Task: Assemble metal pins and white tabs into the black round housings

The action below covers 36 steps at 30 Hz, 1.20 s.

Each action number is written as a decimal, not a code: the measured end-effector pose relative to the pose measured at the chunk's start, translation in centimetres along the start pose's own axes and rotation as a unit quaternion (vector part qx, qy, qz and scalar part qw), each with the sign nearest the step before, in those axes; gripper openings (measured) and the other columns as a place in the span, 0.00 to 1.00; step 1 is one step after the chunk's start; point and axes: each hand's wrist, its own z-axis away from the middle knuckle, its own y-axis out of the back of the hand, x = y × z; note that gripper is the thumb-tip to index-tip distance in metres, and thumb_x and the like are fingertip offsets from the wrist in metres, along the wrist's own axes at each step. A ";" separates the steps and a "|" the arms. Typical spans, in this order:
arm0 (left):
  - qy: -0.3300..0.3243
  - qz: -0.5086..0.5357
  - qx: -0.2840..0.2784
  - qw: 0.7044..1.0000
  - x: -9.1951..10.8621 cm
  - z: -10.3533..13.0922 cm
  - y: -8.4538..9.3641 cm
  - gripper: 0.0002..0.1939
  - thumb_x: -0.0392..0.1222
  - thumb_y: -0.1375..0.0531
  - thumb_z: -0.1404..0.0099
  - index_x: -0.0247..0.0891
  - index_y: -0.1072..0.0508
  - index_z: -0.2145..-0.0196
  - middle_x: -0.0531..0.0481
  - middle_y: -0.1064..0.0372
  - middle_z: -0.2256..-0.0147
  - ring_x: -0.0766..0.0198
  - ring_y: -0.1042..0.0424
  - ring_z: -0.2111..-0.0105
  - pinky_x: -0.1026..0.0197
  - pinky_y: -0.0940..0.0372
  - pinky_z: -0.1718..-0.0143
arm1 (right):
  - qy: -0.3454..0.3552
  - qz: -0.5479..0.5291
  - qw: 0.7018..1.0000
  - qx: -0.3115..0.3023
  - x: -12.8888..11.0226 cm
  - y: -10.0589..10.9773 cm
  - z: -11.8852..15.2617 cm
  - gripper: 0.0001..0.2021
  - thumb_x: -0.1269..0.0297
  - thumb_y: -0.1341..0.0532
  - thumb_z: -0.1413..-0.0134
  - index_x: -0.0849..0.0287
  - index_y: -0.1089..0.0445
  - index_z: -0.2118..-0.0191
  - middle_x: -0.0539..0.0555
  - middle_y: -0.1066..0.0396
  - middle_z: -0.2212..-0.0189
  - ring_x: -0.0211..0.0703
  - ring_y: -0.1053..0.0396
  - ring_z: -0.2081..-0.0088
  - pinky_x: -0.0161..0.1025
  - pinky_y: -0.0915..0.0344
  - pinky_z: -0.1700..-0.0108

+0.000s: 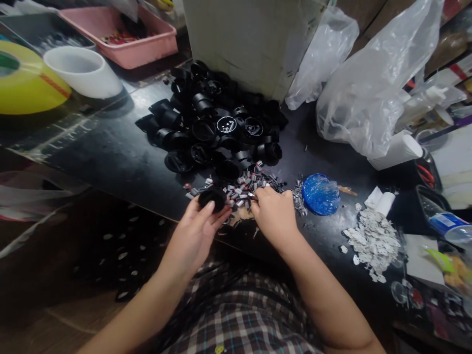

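My left hand [197, 228] is closed around a round black plastic housing [212, 199], its dark hollow side facing up, near the table's front edge. To its right, my right hand [275, 211] has its fingers pinched over a pile of small grey and white parts [243, 187]. A small dark piece shows at those fingertips, too little of it to name. Just beyond both hands lies a large heap of similar black housings [206, 128]. Right of my right hand sits a blue lid [320, 194] with clear, glossy stuff on it, beside thin metal pieces [299, 196].
A heap of flat white pieces [374, 241] lies at the right. Clear plastic bags [361, 93] stand behind it, next to a big pale box [250, 44]. At the left are a yellow tape roll [40, 88], a white roll [92, 81] and a pink tray [143, 51].
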 end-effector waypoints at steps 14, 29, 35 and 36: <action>0.090 0.134 -0.002 0.987 -1.0 0.8 -3.4 0.04 0.34 0.41 0.34 0.41 0.27 0.63 0.50 0.22 0.60 0.60 0.22 0.59 0.57 0.25 0.58 | -0.035 -0.260 0.964 0.048 0.5 0.0 3.7 0.01 0.67 0.39 0.43 0.56 0.31 0.64 0.49 0.24 0.64 0.43 0.28 0.60 0.42 0.44 0.55; 0.009 -0.030 -0.042 0.999 -3.0 2.1 -2.8 0.09 0.40 0.36 0.37 0.48 0.26 0.58 0.57 0.25 0.56 0.68 0.26 0.55 0.65 0.30 0.51 | 0.026 -0.279 0.950 0.135 1.9 0.2 5.9 0.08 0.70 0.41 0.38 0.58 0.25 0.56 0.52 0.22 0.63 0.43 0.28 0.61 0.42 0.43 0.58; 0.018 -0.018 -0.052 0.998 -3.1 2.6 -3.1 0.10 0.43 0.34 0.39 0.47 0.25 0.59 0.55 0.24 0.58 0.64 0.26 0.54 0.62 0.29 0.50 | -0.042 -0.385 0.912 0.135 2.2 0.1 6.2 0.06 0.68 0.39 0.40 0.56 0.25 0.58 0.51 0.22 0.62 0.41 0.27 0.60 0.41 0.39 0.55; 0.016 -0.019 -0.047 0.999 -3.2 2.8 -3.2 0.10 0.43 0.33 0.40 0.46 0.25 0.59 0.54 0.24 0.58 0.64 0.26 0.55 0.62 0.29 0.51 | -0.068 -0.411 0.899 0.134 2.1 0.1 6.3 0.04 0.66 0.37 0.41 0.55 0.25 0.61 0.49 0.23 0.64 0.40 0.27 0.61 0.40 0.38 0.56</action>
